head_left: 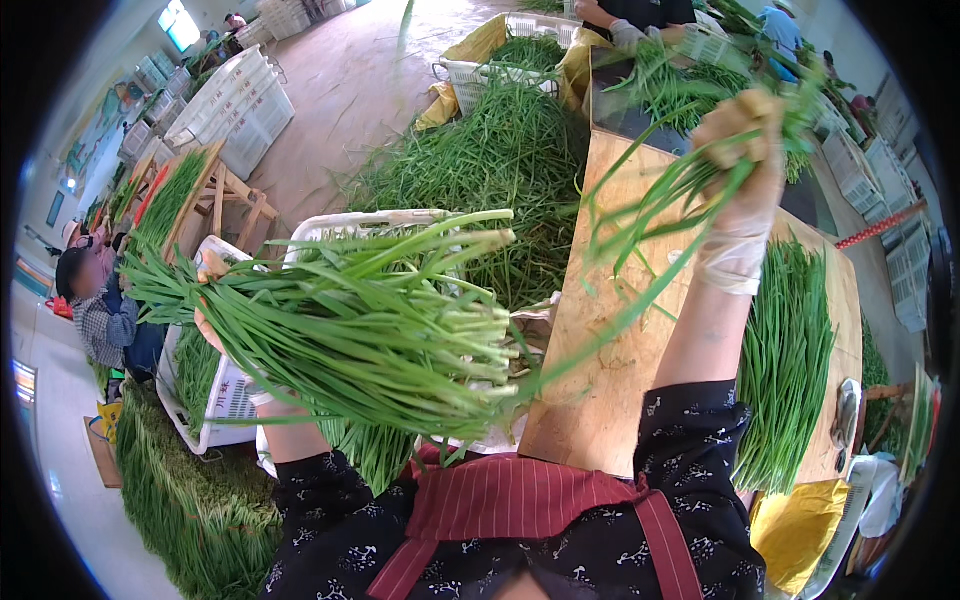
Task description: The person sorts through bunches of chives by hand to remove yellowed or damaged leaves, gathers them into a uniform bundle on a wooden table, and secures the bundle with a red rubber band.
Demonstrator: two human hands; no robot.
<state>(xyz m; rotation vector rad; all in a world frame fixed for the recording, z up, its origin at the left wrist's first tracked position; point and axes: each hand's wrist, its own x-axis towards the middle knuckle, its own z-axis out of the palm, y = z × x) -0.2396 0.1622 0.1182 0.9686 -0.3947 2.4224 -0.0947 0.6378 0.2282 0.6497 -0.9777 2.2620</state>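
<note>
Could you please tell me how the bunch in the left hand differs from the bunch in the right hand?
The left bunch is thick, the right bunch thin and loose. The left bunch runs roughly sideways across the view; the right bunch slants toward the lower left. Both are long and green.

Stacked white plastic crates (pixel 240 110) stand on the workroom floor (pixel 335 75) beside a slanting wooden trestle table (pixel 225 195), with a bright window (pixel 179 25) beyond. A person in a checked shirt and dark hat (pixel 108 315) is at far left, another in black (pixel 655 12) at top, while a yellow sack (pixel 797 535) lies at lower right.
</note>
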